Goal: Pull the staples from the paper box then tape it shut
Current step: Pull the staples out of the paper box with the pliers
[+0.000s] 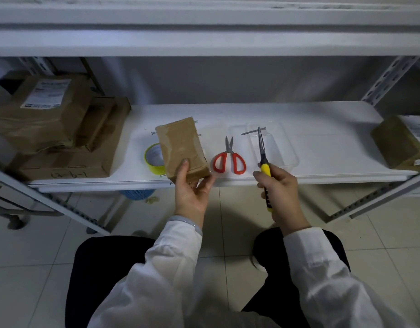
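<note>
At the front edge of the shelf [299, 178], the left hand [192, 190] curls its fingers round a brown paper box [180, 145] studded with staples [154, 133]. The right hand [281, 188] grips yellow pliers [261, 150] pinching one staple [250, 132] above a clear tray [286, 153]; loosening early could drop it outside.

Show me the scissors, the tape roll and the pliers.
scissors [229, 152], head view, on the pivot.
tape roll [154, 169], head view, on its yellow outer wall.
pliers [261, 145], head view, on the metal nose.

Brown paper box [180, 147] with staples [153, 133] along its edges; yellow tape roll [154, 159] beside
</note>
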Tool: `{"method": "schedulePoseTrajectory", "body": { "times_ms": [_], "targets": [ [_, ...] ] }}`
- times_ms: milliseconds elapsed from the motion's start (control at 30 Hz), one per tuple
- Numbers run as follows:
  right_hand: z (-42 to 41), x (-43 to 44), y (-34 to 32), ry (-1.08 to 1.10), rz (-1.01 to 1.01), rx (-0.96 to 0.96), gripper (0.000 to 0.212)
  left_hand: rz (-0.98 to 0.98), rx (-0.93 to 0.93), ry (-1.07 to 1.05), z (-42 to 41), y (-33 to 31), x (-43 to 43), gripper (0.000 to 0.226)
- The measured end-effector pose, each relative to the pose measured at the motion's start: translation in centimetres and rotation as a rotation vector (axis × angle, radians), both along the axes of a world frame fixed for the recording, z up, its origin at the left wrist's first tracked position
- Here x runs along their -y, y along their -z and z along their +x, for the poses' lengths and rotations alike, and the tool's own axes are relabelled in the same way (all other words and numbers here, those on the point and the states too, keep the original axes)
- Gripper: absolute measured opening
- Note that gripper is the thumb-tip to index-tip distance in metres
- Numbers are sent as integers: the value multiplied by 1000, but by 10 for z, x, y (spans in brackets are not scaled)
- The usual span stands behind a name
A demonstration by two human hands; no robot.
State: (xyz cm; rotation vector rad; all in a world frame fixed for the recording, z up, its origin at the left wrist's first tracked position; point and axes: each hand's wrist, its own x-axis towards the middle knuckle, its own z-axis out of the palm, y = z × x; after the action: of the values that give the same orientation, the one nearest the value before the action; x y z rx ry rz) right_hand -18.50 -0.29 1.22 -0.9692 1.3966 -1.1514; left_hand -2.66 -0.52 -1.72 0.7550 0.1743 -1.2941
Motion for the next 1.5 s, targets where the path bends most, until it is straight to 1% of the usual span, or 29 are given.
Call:
{"method": "schedulePoseTrajectory", "body": {
  "times_ms": [100, 167, 233, 267, 333, 367, 433, 467, 500, 533, 633, 767, 933, 1000, 1067, 1100, 1133, 1167, 1333, 1400, 1500],
  "targets": [
    [6, 2, 4, -51, -15, -30, 25, -1, 10, 45, -10, 1, -2, 41],
    [6, 5, 10, -41, -11, -92, 24, -12, 20, 78, -17, -3, 0, 41],
    [-4, 12, 18, 14, -10, -188, 11, -24, 28, 105, -20, -4, 1, 31],
    [-11, 16, 22, 46, -19, -269, 5, -27, 31, 116, -22, -4, 1, 24],
    [-25, 25, 29, 82, -22, -500, 16, -26, 40, 138, -24, -1, 3, 18],
    [-29, 29, 32, 85, -6, -640, 16, -25, 43, 144, -24, 0, 3, 21],
    [-33, 35, 34, 84, 57, -867, 10, -19, 47, 147, -25, 3, 5, 29],
    [-34, 37, 35, 78, 83, -947, 12, -14, 45, 145, -27, 4, 6, 30],
    [-33, 39, 36, 74, 102, -1000, 19, -11, 44, 144, -28, 4, 6, 28],
    [-33, 41, 37, 72, 114, -1023, 24, -10, 41, 145, -30, 4, 6, 24],
    [-31, 46, 39, 63, 119, -1018, 31, -11, 40, 145, -30, 4, 7, 18],
    [-29, 47, 38, 67, 112, -992, 31, -15, 39, 150, -27, 4, 7, 24],
    [-23, 42, 30, 54, 75, -939, 28, -42, 13, 143, -25, 2, 4, 24],
    [-17, 37, 24, 10, 24, -826, 22, -42, -2, 141, -23, -1, 2, 25],
    [-7, 29, 18, -108, -13, -571, 12, -39, -7, 143, -17, -3, 2, 27],
    [-1, 23, 17, -175, -5, -446, 11, -35, -3, 142, -14, -3, 3, 29],
    [6, 17, 16, -229, 10, -366, 12, -33, 1, 136, -10, -4, 3, 32],
    [12, 12, 17, -268, 29, -324, 12, -30, 8, 126, -6, -4, 4, 35],
    [32, -4, 24, -310, 80, -247, 9, -20, 82, 95, 7, -9, 3, 53],
    [37, -8, 26, -321, 89, -232, 9, -7, 95, 94, 9, -10, 1, 50],
    [43, -11, 27, -346, 89, -242, 10, 0, 93, 98, 9, -13, 0, 37]
  ]
}}
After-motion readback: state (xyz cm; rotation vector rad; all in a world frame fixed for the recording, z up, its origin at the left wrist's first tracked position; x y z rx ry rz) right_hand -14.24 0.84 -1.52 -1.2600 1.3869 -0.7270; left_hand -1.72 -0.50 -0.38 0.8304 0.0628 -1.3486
